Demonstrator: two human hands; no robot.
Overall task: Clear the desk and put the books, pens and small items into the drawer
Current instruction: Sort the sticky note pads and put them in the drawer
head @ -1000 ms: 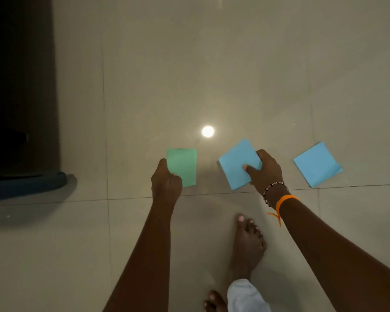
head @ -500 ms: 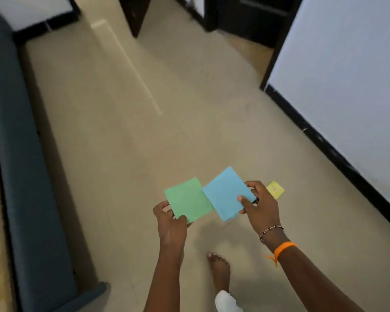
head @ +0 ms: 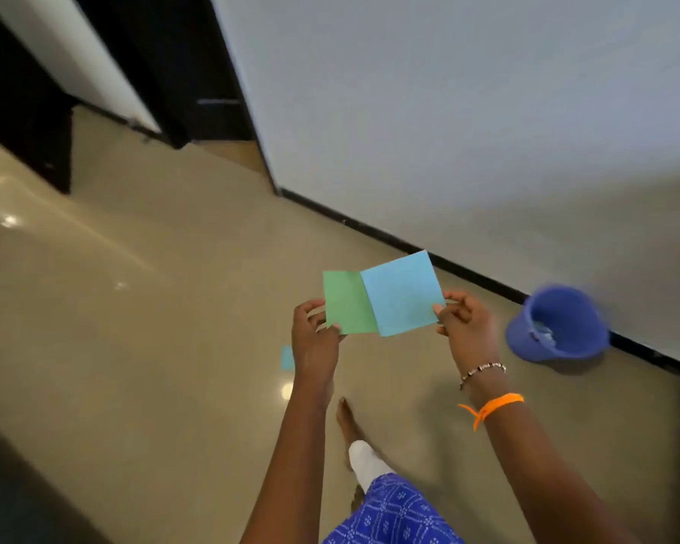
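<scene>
My left hand [head: 314, 339] pinches a green paper square [head: 346, 304] by its lower left edge. My right hand [head: 466, 327] pinches a light blue paper square [head: 403, 294] at its right corner. The blue square overlaps the green one's right side, and both are held up in front of me above the floor. Another blue paper square [head: 287, 357] lies on the floor, partly hidden behind my left wrist. No desk or drawer is in view.
A blue plastic bucket [head: 558, 323] stands on the beige tiled floor [head: 154, 347] by the white wall [head: 448, 111] with its black skirting. A dark doorway [head: 197, 72] is at the upper left. My bare foot [head: 348, 420] is below the hands.
I rose from crouching over the floor, lifting the green and blue squares. The view swung up and right toward the wall and bucket. The two squares came together and now overlap.
</scene>
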